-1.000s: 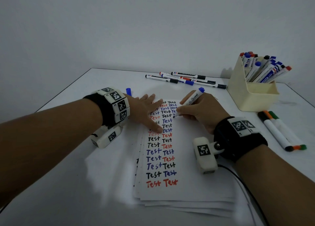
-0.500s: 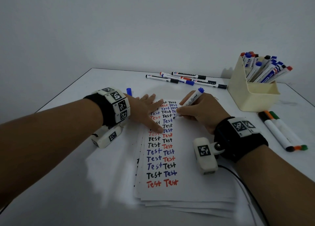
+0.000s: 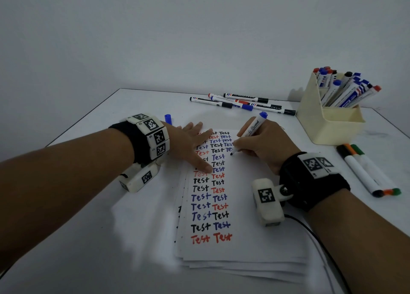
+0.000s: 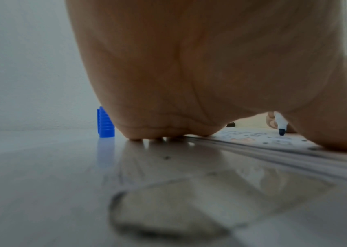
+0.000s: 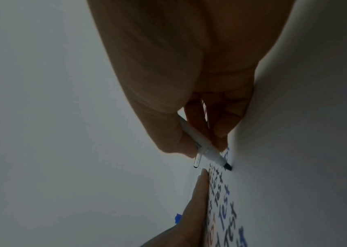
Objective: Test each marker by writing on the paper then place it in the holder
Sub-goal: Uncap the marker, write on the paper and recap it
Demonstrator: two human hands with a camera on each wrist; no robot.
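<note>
While right hand (image 3: 266, 145) fingers pinch marker (image 3: 250, 130) | tip dropped one row | left hand (image 3: 190, 145) spread on paper (image 3: 255, 238)

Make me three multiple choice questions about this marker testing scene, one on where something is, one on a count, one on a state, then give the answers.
1. Where is the loose blue cap?
A. In the holder
B. On the table beyond the left hand
C. On the paper

2. How many markers lie right of the holder?
A. One
B. Three
C. Six

3. What is the right hand doing?
A. Resting flat
B. Holding the marker, tip at the paper
C. Dropping it in the holder

Answers: B, the cap stands past the left hand; B, three markers lie side by side; B, its fingers grip the marker over the paper.
</note>
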